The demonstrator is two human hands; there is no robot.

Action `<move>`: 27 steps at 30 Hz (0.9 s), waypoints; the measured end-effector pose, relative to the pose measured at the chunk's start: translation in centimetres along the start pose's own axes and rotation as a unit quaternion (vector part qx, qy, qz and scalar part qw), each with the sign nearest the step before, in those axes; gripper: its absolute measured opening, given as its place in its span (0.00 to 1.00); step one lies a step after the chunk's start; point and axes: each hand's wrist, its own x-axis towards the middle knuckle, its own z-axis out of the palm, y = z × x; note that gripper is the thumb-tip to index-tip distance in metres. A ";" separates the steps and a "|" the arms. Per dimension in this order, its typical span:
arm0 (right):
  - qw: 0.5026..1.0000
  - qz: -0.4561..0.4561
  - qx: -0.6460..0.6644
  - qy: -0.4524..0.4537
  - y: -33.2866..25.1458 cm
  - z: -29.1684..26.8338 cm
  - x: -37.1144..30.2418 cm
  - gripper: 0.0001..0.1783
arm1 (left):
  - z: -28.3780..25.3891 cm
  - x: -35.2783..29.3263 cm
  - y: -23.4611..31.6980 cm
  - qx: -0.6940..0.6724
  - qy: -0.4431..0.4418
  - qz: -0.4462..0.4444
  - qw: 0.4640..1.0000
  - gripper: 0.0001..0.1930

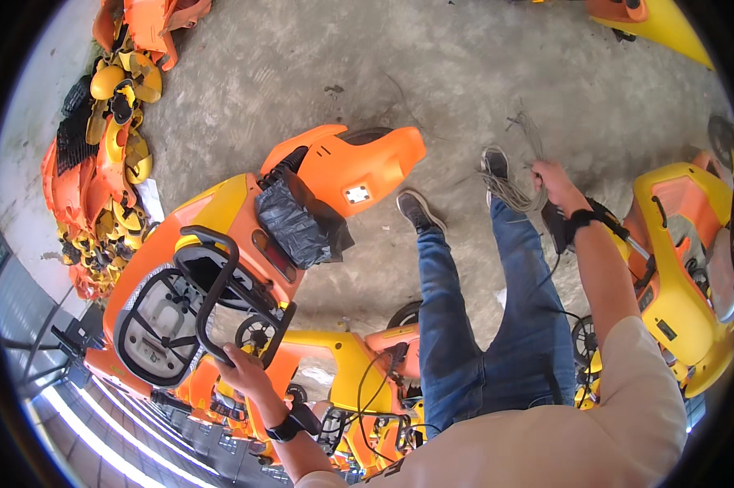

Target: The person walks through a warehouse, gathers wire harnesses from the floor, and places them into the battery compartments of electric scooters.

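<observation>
My left hand [246, 376] is closed round the black tubular rack [212, 313] of an orange and yellow scooter [237, 203]. Beside that rack, the scooter's top shows an uncovered compartment [163, 317] with a pale inside and dark straps. A crumpled black plastic bag [298, 224] hangs between its body and orange front fender [359, 167]. Out to the right, my right hand [556, 183] grips a loose bundle of thin grey cords [509, 191]. Some strands fan out beyond the fist, and others droop by my right shoe [495, 161].
A heap of orange and yellow body panels and helmets [111, 163] lies at the far left. Another yellow and orange scooter [680, 268] stands close on my right. Behind my legs are several more scooters [342, 366]. Concrete floor [432, 73] stretches ahead.
</observation>
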 end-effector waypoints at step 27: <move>0.968 -0.051 0.167 -0.181 -16.6 3.2 -14.9 0.09 | 0.7 0.5 -1.6 -0.080 -0.051 -0.012 0.995 0.11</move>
